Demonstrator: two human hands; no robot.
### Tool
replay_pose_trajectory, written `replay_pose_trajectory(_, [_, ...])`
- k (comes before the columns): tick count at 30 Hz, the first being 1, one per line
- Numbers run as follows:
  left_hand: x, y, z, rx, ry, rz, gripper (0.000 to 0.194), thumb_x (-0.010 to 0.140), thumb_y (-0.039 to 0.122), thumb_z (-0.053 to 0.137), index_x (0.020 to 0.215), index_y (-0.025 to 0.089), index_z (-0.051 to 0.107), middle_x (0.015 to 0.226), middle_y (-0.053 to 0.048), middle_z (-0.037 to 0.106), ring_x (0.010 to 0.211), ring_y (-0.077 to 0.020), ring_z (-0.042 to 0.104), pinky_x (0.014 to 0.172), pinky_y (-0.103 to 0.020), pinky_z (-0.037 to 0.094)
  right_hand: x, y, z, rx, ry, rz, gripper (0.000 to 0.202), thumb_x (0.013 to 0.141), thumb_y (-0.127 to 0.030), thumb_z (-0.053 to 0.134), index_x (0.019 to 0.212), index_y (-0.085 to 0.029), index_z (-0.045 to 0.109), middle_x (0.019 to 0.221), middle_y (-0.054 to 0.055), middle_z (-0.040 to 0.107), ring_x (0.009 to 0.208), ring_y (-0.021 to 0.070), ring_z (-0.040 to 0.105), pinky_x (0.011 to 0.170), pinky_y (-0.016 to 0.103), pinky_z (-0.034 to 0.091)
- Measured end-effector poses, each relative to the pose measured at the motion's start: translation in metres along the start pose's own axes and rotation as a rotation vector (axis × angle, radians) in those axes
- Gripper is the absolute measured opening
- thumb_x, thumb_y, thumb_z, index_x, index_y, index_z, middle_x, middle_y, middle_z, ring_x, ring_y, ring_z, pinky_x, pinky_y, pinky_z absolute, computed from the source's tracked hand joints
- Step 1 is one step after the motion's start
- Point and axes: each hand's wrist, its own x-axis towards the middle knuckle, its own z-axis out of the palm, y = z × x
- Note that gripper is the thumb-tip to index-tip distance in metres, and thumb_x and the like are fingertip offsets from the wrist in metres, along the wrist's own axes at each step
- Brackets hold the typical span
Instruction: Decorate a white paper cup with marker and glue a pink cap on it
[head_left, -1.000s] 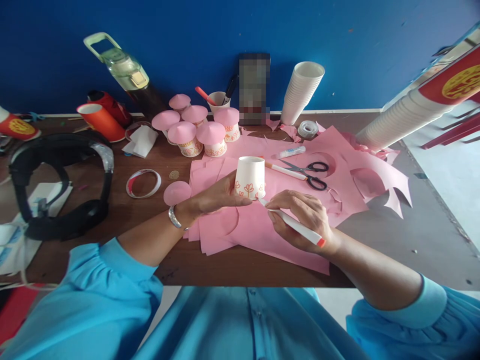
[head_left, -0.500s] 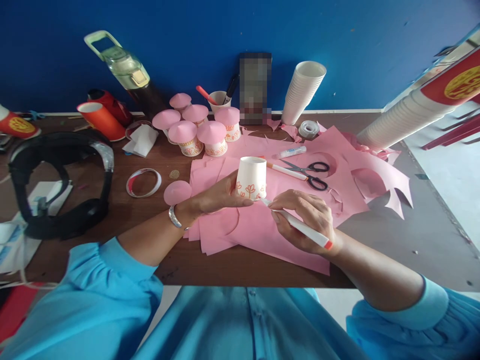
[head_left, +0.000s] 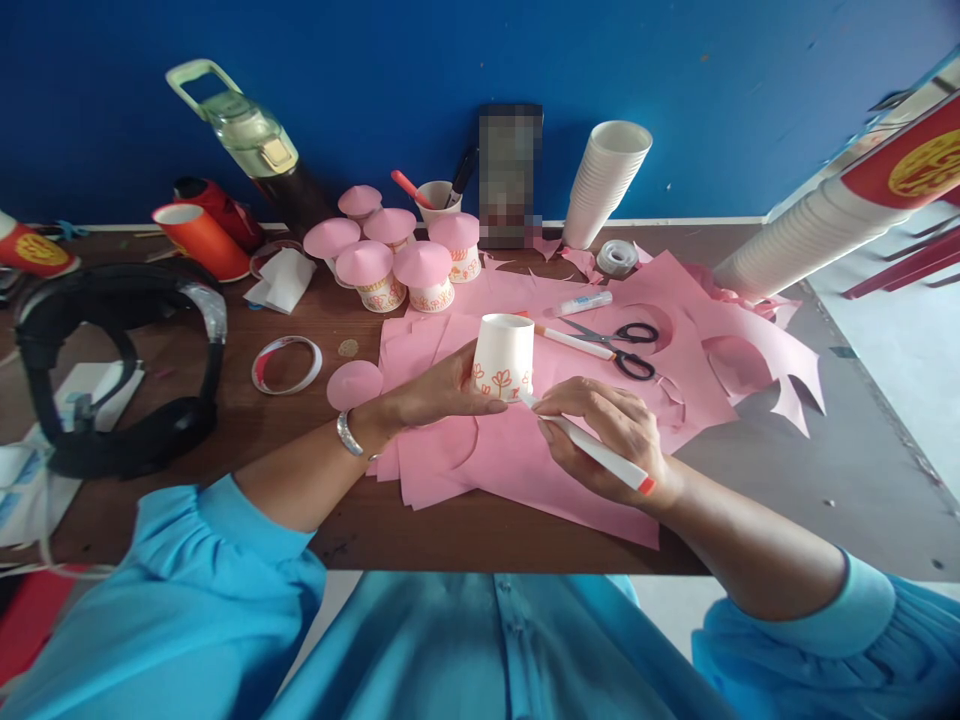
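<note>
Head view: Within the past second, the pen (head_left: 600,454) has tilted slightly and come back, its tip kept at the white cup (head_left: 506,348)'s lower edge, suggesting small strokes are being added beside the orange flowers (head_left: 502,381). The left hand (head_left: 454,385) pinches the cup above pink sheets (head_left: 517,465); the right hand (head_left: 604,435) pinches the pen. Behind, a pen cup (head_left: 441,196) holds a red pen (head_left: 410,188) and black marker (head_left: 460,180); nested cups form a stack (head_left: 607,185). I can't see inside six cone-topped cups (head_left: 383,294).
</note>
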Motion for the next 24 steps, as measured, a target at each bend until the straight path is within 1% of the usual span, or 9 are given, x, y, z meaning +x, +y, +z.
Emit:
replay_pose_trajectory(4, [0.0004,-0.0039,-0.0008,0.010,0.011,-0.001,0.070,0.080,0.045,0.091,0.140,0.024,0.062,0.122,-0.009,0.069,0.114,-0.0279,0.064,0.096,-0.041,0.054,0.0013,-0.0003,0.0000,0.002,-0.012,-0.011,0.020,0.096,-0.006,0.063,0.108,-0.021,0.062,0.084,0.002,0.075,0.075,0.0164,0.076,0.065,0.027,0.062])
replay_pose_trajectory(8, [-0.0002,-0.0012,-0.0001,0.006,0.007,-0.010,0.070,0.081,0.045,0.089,0.140,0.024,0.059,0.120,-0.008,0.068,0.110,-0.0253,0.064,0.094,-0.039,0.054,0.0017,-0.0004,-0.0003,0.009,-0.028,-0.010,0.018,0.094,-0.006,0.063,0.106,-0.020,0.063,0.083,0.002,0.075,0.073,0.0165,0.075,0.065,0.027,0.062])
replay_pose_trajectory(14, [-0.0009,0.0001,-0.0002,0.041,0.018,-0.001,0.057,0.082,0.042,0.089,0.128,0.022,0.062,0.119,-0.008,0.068,0.108,-0.0236,0.064,0.093,-0.038,0.054,0.0012,-0.0008,-0.0014,0.027,-0.059,0.001,0.019,0.093,-0.006,0.061,0.103,-0.022,0.064,0.079,0.000,0.074,0.067,0.0152,0.072,0.060,0.026,0.059])
replay_pose_trajectory(20, [-0.0004,0.0014,0.0012,0.042,0.023,-0.020,0.059,0.080,0.045,0.090,0.126,0.021,0.061,0.115,-0.007,0.069,0.105,-0.0235,0.065,0.091,-0.038,0.054,0.0019,-0.0015,-0.0005,0.027,-0.051,-0.009,0.015,0.093,-0.006,0.061,0.101,-0.019,0.062,0.078,0.002,0.073,0.065,0.0152,0.071,0.060,0.026,0.057])
replay_pose_trajectory(24, [0.0001,0.0005,0.0006,0.026,0.023,-0.041,0.059,0.079,0.044,0.091,0.124,0.020,0.062,0.117,-0.008,0.070,0.106,-0.0242,0.066,0.092,-0.038,0.054,0.0018,-0.0018,-0.0011,0.027,-0.067,0.008,0.017,0.093,-0.006,0.061,0.102,-0.021,0.062,0.078,0.001,0.073,0.064,0.0150,0.071,0.058,0.026,0.057])
